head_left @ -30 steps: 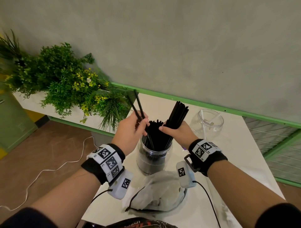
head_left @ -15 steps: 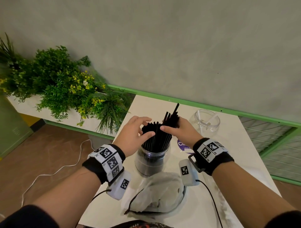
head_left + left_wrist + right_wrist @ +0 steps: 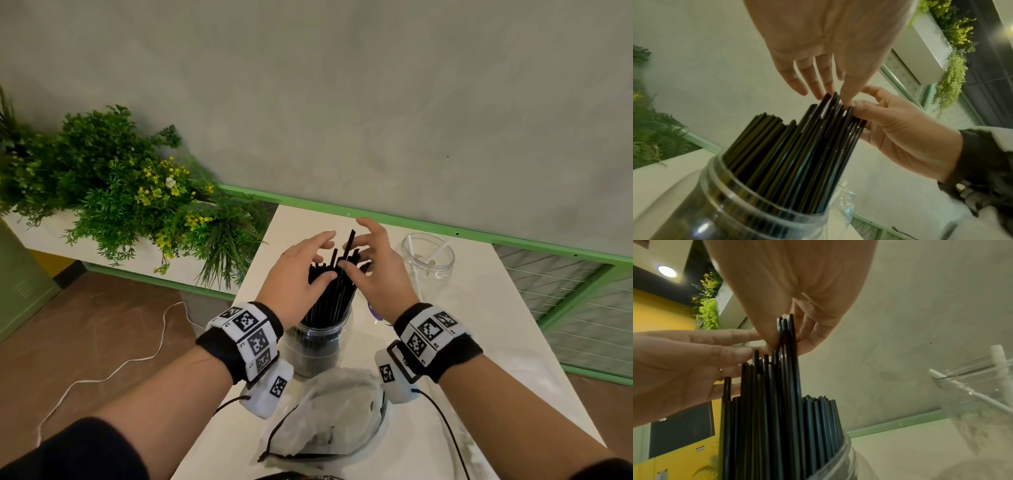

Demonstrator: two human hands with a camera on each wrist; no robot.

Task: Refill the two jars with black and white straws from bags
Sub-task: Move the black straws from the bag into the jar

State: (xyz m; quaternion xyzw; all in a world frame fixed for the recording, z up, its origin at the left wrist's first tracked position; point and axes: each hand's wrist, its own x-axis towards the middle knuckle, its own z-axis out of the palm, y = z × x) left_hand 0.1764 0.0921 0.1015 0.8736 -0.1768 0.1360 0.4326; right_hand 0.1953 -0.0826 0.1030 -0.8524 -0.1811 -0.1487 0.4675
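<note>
Head view and both wrist views. The black straws [image 3: 330, 291] stand in the near glass jar [image 3: 317, 346] on the white worktop [image 3: 479, 342], long axes close to upright and leaning slightly toward the right hand; their tops are uneven, with a few standing proud of the rest. The left hand [image 3: 298, 274] and right hand [image 3: 380, 274] flank the bundle just above the jar mouth. Both hands have their fingers spread and nearly straight. The left wrist view shows the left fingers [image 3: 812, 81] touching the tallest tips from above, and the right fingers [image 3: 865, 105] laid against the side of the bundle; neither hand is curled round a straw. The proud tips lie directly under and between the fingertips, so a downward press along the straws' axis would, by judgement, seat them; the two hands are about equally near.

The second jar [image 3: 428, 257], beyond the right hand, holds only a few white straws [image 3: 941, 378]. A crumpled clear plastic bag [image 3: 329, 411] lies on the worktop just in front of the near jar.

Compared with one second ago, the handful then gripped high in the right hand and the pair pinched in the left are released and now sit lower in the jar; both hands have opened.
</note>
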